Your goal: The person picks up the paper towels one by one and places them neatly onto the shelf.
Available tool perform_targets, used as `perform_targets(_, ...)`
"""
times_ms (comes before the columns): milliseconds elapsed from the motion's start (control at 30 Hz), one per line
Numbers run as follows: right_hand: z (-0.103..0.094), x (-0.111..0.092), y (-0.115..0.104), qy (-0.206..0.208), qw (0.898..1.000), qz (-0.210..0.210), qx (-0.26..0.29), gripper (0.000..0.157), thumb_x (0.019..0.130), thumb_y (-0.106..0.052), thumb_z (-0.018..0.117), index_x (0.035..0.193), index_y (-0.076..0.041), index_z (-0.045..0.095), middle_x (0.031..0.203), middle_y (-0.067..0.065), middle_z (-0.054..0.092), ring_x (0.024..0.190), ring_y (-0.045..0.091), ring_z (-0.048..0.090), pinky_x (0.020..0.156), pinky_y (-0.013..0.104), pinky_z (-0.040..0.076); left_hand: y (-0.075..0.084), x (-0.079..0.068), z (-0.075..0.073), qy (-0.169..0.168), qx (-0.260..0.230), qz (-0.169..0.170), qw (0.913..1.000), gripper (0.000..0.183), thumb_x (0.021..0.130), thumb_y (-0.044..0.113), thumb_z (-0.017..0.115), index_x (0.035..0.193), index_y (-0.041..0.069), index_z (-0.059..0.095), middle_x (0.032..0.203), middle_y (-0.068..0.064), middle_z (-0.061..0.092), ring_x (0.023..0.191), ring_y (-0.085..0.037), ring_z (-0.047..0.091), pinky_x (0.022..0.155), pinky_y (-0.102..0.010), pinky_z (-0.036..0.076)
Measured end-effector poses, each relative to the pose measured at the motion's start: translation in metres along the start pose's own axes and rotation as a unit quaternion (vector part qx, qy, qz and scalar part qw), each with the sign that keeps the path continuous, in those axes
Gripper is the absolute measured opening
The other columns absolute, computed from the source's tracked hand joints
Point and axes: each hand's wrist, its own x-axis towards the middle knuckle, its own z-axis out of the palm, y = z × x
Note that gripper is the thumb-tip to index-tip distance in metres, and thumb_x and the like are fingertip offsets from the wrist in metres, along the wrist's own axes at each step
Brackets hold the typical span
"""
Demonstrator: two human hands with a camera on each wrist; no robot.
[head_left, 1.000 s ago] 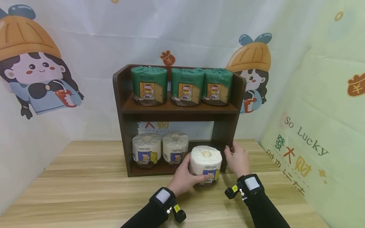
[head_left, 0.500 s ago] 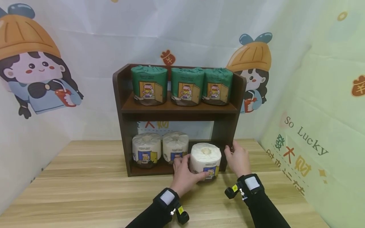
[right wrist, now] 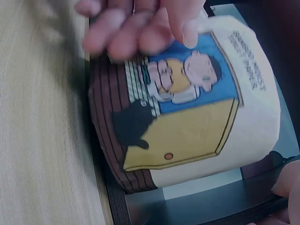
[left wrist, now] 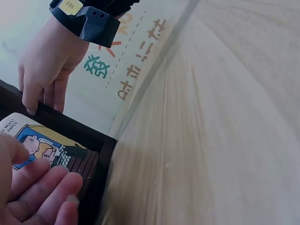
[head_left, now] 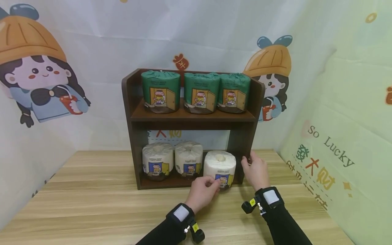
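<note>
A white-wrapped toilet roll stands upright at the right end of the lower level of a dark brown two-tier shelf, its front close to the shelf's front edge. My left hand is at the roll's lower front, fingers loosely bent and not wrapped round it; the left wrist view shows those fingers right before the printed picture. With thumb and fingers, my right hand grips the shelf's right side panel. To the left on that level are two more white rolls, one by the left panel and one in the middle.
On the upper tier stand three green-wrapped toilet rolls. The shelf rests on a wood-grain tabletop, with a printed cloth backdrop behind and at both sides. Each wrist wears a strapped camera.
The right-hand white roll has moved back onto the lower level. My left hand followed it, then came off its side to the lower front. My right hand has stayed on the panel.
</note>
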Motion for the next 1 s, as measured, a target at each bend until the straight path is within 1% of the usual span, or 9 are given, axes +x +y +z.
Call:
perform_targets(100, -0.0006, -0.0001, -0.0006, 0.000, 1.000, 0.001, -0.001, 0.018, 0.099, -0.015, 0.060, 0.112, -0.002, 0.063, 0.106, 0.022, 0.069, 0.091, 0.034, 0.066, 0.070, 0.051, 0.060, -0.0009, 0.0009, 0.0007, -0.009, -0.021, 0.003, 0.9997, 0.017, 0.098, 0.026, 0.065, 0.090, 0.013, 0.073, 0.078, 0.003, 0.069, 0.068, -0.009, 0.063, 0.063, -0.031, 0.053)
perform_targets(167, -0.0010, 0.0001, -0.0006, 0.000, 1.000, 0.001, -0.002, 0.019, 0.098, -0.015, 0.061, 0.112, -0.002, 0.063, 0.106, 0.022, 0.069, 0.091, 0.034, 0.066, 0.070, 0.051, 0.060, -0.0010, 0.0015, 0.0007, -0.015, -0.037, 0.004, 0.9992, 0.015, 0.098, 0.024, 0.064, 0.101, 0.011, 0.072, 0.085, 0.002, 0.070, 0.073, -0.008, 0.064, 0.068, -0.032, 0.055)
perform_targets(300, -0.0014, 0.0007, -0.0005, -0.001, 1.000, 0.001, -0.003, 0.019, 0.099, -0.015, 0.061, 0.113, -0.003, 0.063, 0.106, 0.021, 0.069, 0.091, 0.034, 0.066, 0.069, 0.051, 0.060, -0.0022, 0.0039, 0.0010, -0.035, -0.067, -0.001, 0.9971, 0.025, 0.099, 0.024, 0.064, 0.119, 0.009, 0.067, 0.101, 0.002, 0.069, 0.083, -0.009, 0.063, 0.073, -0.032, 0.057)
perform_targets(433, -0.0013, 0.0006, 0.0002, 0.003, 1.000, -0.002, -0.004, 0.019, 0.098, -0.014, 0.061, 0.112, -0.002, 0.063, 0.105, 0.021, 0.069, 0.090, 0.033, 0.067, 0.069, 0.050, 0.060, -0.0031, 0.0057, 0.0022, -0.058, -0.075, -0.012, 0.9954, 0.038, 0.099, 0.027, 0.064, 0.132, 0.010, 0.059, 0.119, -0.003, 0.065, 0.090, -0.010, 0.062, 0.075, -0.030, 0.057)
perform_targets(567, -0.0011, 0.0000, 0.0005, 0.013, 1.000, -0.014, -0.005, 0.017, 0.097, -0.012, 0.062, 0.109, -0.001, 0.064, 0.102, 0.021, 0.070, 0.088, 0.033, 0.067, 0.068, 0.050, 0.060, -0.0030, 0.0061, 0.0030, -0.073, -0.095, -0.020, 0.9926, 0.047, 0.099, 0.026, 0.064, 0.140, 0.007, 0.053, 0.131, -0.010, 0.059, 0.090, -0.015, 0.064, 0.068, -0.029, 0.058)
perform_targets(667, -0.0009, -0.0002, -0.0001, 0.018, 1.000, -0.021, -0.004, 0.016, 0.096, -0.012, 0.062, 0.107, -0.001, 0.064, 0.100, 0.022, 0.070, 0.087, 0.033, 0.067, 0.067, 0.050, 0.060, -0.0030, 0.0060, 0.0027, -0.080, -0.108, -0.017, 0.9908, 0.050, 0.098, 0.024, 0.065, 0.142, 0.005, 0.049, 0.137, -0.015, 0.053, 0.086, -0.020, 0.066, 0.063, -0.031, 0.058)
perform_targets(833, -0.0005, -0.0004, -0.0011, 0.011, 1.000, -0.016, -0.005, 0.016, 0.097, -0.012, 0.062, 0.108, -0.001, 0.064, 0.100, 0.022, 0.070, 0.087, 0.033, 0.067, 0.068, 0.050, 0.060, -0.0023, 0.0053, 0.0019, -0.098, -0.103, -0.025, 0.9896, 0.055, 0.098, 0.026, 0.066, 0.146, 0.009, 0.046, 0.145, -0.013, 0.045, 0.080, -0.021, 0.067, 0.060, -0.033, 0.058)
perform_targets(1000, 0.0008, -0.0004, -0.0012, 0.008, 1.000, -0.012, -0.003, 0.015, 0.097, -0.012, 0.062, 0.109, -0.002, 0.063, 0.101, 0.022, 0.070, 0.088, 0.033, 0.067, 0.067, 0.049, 0.060, -0.0018, 0.0047, 0.0010, -0.114, -0.101, -0.034, 0.9878, 0.058, 0.097, 0.028, 0.067, 0.149, 0.014, 0.043, 0.149, -0.008, 0.040, 0.074, -0.022, 0.066, 0.054, -0.028, 0.054)
